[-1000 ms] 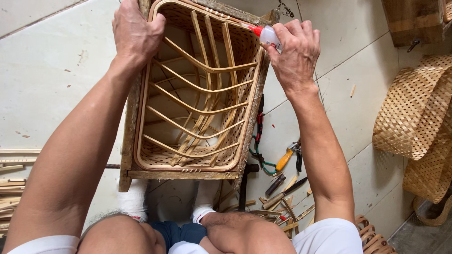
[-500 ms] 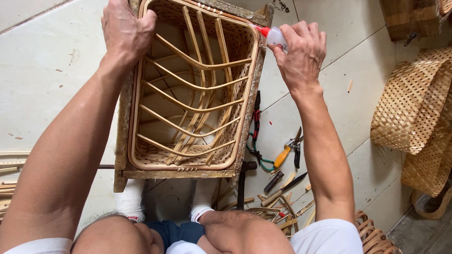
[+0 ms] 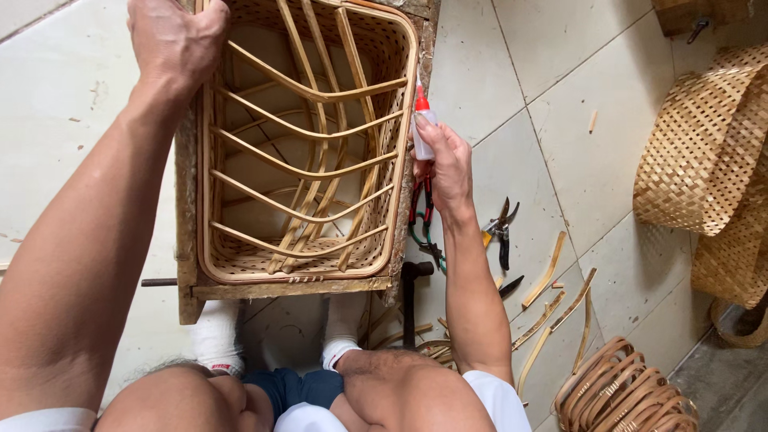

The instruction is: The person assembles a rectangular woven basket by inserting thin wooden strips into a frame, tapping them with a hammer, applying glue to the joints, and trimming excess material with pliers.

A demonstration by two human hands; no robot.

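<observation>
A rectangular woven bamboo basket point(image 3: 240, 264) with curved bamboo ribs across its opening sits inside a worn wooden frame point(image 3: 186, 200) in front of my knees. My left hand point(image 3: 178, 40) grips the far left corner of the basket rim and frame. My right hand point(image 3: 444, 164) holds a small white glue bottle with a red nozzle point(image 3: 422, 120), tip pointing up against the basket's right rim point(image 3: 410, 96).
Pliers with red and green handles point(image 3: 422, 220) lie by the frame's right side. Black pruning shears point(image 3: 502, 232) and loose bamboo strips point(image 3: 552, 300) lie on the tiled floor. Woven baskets point(image 3: 704, 144) stand at right, a coil of bamboo rings point(image 3: 616, 396) at lower right.
My right hand has moved down along the basket's right rim from the far corner, with the glue bottle. The view has shifted closer. My left hand stays on the far left corner.
</observation>
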